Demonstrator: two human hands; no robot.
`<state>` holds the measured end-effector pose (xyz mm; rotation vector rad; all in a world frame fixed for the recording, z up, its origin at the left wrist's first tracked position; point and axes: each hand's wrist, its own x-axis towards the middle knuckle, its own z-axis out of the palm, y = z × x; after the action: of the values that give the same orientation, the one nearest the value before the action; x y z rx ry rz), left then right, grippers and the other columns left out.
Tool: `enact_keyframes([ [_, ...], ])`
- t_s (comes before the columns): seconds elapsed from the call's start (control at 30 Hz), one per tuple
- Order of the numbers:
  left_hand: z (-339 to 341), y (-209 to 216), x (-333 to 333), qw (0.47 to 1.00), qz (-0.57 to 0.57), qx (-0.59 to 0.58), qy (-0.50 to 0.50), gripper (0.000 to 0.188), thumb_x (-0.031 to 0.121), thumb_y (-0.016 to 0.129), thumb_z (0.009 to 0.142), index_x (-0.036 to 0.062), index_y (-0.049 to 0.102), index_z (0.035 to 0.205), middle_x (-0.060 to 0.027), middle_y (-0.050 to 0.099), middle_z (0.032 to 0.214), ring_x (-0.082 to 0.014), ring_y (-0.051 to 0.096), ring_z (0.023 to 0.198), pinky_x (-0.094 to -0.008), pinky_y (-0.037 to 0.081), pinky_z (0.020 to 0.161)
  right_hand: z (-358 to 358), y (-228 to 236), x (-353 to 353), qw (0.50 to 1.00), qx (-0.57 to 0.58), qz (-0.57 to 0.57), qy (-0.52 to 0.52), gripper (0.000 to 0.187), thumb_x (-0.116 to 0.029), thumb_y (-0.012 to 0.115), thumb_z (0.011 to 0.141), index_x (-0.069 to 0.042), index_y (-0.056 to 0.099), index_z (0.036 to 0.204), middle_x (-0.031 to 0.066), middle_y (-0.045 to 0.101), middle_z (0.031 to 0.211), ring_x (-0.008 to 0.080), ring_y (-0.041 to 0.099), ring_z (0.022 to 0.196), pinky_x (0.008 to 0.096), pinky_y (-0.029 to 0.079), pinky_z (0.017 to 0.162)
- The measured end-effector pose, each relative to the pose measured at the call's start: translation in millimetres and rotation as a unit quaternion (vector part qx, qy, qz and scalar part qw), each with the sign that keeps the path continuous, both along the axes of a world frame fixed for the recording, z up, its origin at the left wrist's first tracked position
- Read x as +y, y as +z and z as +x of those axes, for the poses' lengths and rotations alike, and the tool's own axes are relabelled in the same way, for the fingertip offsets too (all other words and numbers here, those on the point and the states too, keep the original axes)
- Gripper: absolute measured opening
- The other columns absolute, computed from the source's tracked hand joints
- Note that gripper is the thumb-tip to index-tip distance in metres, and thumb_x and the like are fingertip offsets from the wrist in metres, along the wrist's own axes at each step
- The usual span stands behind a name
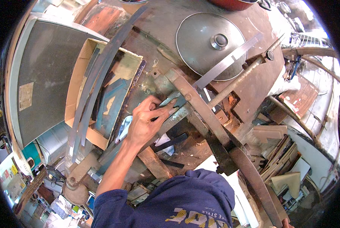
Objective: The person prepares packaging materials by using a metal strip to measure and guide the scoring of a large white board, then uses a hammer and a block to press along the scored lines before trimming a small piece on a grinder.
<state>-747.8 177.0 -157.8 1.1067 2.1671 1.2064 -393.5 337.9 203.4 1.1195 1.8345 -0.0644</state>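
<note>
My left hand [147, 117] is closed, with thumb and fingers pinching a flat grey metal strip [180, 99] at a bench-mounted lever shear. The heavy metal arm [200, 103] of the shear crosses over the strip. Beyond that arm, a grey strip [230, 59] with a notch in its edge sticks out to the far right, over the pan lid. A long curved lever [250, 180] runs down to the lower right. At its end my right hand [286, 224] grips it, mostly cut off by the picture's rim.
A large round lid [194, 43] lies on the worn bench, with a red pan [234, 3] behind it. On the left, long metal strips [97, 72] lean across a cardboard box [75, 81] of blue-grey offcuts. Wood and cardboard scraps [278, 155] are stacked at the right.
</note>
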Motion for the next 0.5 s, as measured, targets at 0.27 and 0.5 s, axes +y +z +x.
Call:
enact_keyframes([
  [0.27,0,0,-2,1.0,0.004,-0.006,-0.016,0.03,-0.003,0.074,0.079,0.0054,0.077,0.108,-0.0083,0.056,0.083,-0.0148,0.049,0.06,-0.0329,0.039,0.053,26,-5,1,0.999,0.026,-0.017,0.015,0.054,-0.043,0.061,0.096,0.001,0.06,0.129,0.0211,0.061,0.07,0.0422,0.057,0.068,0.0515,0.043,0.067],
  [0.5,4,-2,9,0.999,0.025,0.011,-0.036,0.03,-0.001,0.073,0.081,0.0079,0.077,0.11,-0.008,0.056,0.082,-0.0154,0.05,0.062,-0.0313,0.039,0.054,132,-118,-6,0.972,0.226,0.045,-0.035,0.038,-0.023,0.07,0.083,0.001,0.063,0.112,0.0235,0.065,0.081,0.037,0.066,0.078,0.0481,0.051,0.07],
])
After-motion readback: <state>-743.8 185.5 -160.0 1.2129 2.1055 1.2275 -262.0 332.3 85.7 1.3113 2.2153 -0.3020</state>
